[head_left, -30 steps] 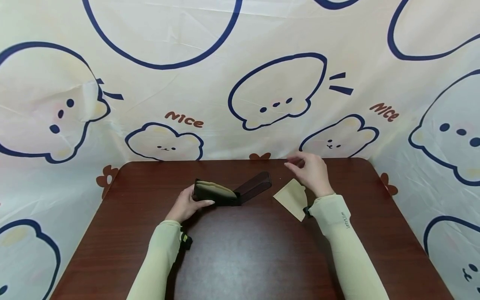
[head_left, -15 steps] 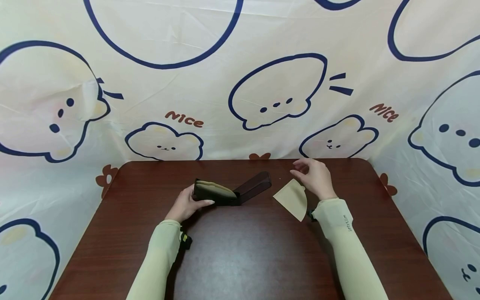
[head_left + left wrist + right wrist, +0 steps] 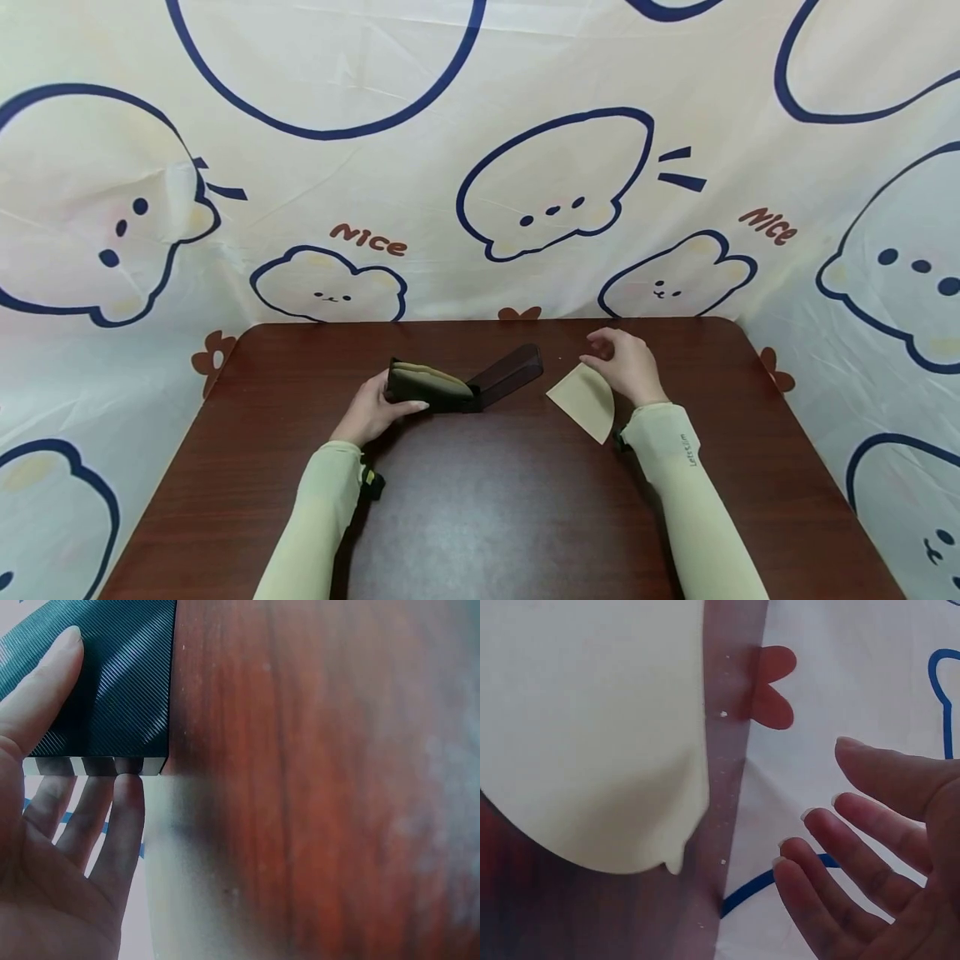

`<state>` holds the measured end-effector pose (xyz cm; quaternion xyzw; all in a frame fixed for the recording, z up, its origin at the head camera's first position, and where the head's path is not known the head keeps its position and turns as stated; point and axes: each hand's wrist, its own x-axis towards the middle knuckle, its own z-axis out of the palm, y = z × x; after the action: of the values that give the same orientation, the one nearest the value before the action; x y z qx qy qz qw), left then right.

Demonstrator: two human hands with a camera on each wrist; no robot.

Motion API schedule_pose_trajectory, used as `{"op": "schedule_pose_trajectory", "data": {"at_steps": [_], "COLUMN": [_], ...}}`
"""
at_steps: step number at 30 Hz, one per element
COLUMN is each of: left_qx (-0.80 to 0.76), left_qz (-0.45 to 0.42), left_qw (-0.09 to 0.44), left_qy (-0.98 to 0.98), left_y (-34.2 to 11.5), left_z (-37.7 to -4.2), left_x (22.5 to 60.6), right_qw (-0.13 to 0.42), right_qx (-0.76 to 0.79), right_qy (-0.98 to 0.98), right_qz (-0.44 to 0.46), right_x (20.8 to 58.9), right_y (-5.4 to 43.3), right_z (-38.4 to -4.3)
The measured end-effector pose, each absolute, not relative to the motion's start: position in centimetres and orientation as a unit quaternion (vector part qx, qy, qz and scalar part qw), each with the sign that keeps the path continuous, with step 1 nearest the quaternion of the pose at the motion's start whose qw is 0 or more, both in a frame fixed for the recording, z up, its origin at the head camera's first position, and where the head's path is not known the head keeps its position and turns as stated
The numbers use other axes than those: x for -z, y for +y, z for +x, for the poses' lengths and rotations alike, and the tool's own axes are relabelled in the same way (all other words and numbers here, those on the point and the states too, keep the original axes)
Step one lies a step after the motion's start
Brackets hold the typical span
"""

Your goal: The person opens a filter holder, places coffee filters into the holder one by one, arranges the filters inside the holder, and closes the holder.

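A dark hinged case (image 3: 431, 390) with pale-edged layers along its top stands at the table's middle left. Its long brown flap (image 3: 510, 373) lies swung out to the right. My left hand (image 3: 371, 410) holds the case's left end. In the left wrist view, the thumb lies on the ribbed black face (image 3: 124, 682), while fingers support the shiny edge below. A cream fan-shaped sheet (image 3: 587, 402) lies right of the case, with a small tab at its curved edge in the right wrist view. Above its far corner, my right hand (image 3: 626, 367) has loosely bent fingers and nothing between them.
The brown wooden table (image 3: 480, 508) has rounded far corners. Behind it and at both sides hangs a white printed curtain (image 3: 435, 200) close to the table edges. Pale specks dot the table near the sheet in the right wrist view.
My right hand first drew back to the right from the far table edge, then came lower, nearer the sheet's far corner. The left hand and case have stayed in place.
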<state>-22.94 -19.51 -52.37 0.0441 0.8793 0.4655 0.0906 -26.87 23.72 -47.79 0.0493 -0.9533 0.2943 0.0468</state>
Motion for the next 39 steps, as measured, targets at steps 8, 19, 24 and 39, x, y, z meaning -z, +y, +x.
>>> {"op": "schedule_pose_trajectory", "data": {"at_steps": [8, 19, 24, 39], "left_qx": [-0.468, -0.469, -0.468, -0.465], "left_qz": [0.044, 0.041, 0.042, 0.040], "left_qw": [0.089, 0.092, 0.090, 0.093], "left_qy": [0.878, 0.877, 0.878, 0.879], "left_y": [-19.5, -19.5, -19.5, -19.6], "left_z": [-22.9, -22.9, -22.9, -22.8], "left_x": [52.4, 52.4, 52.4, 52.3], "right_qw": [-0.004, -0.090, -0.093, -0.113], "right_qx": [-0.276, -0.238, -0.226, -0.256], "right_qy": [-0.961, -0.966, -0.968, -0.959], "right_qz": [0.031, 0.042, 0.047, 0.039], "right_x": [49.6, 50.4, 50.4, 51.2], "right_y": [23.9, 23.6, 23.4, 23.7], "right_z": [-27.2, -27.2, -27.2, -27.6]}}
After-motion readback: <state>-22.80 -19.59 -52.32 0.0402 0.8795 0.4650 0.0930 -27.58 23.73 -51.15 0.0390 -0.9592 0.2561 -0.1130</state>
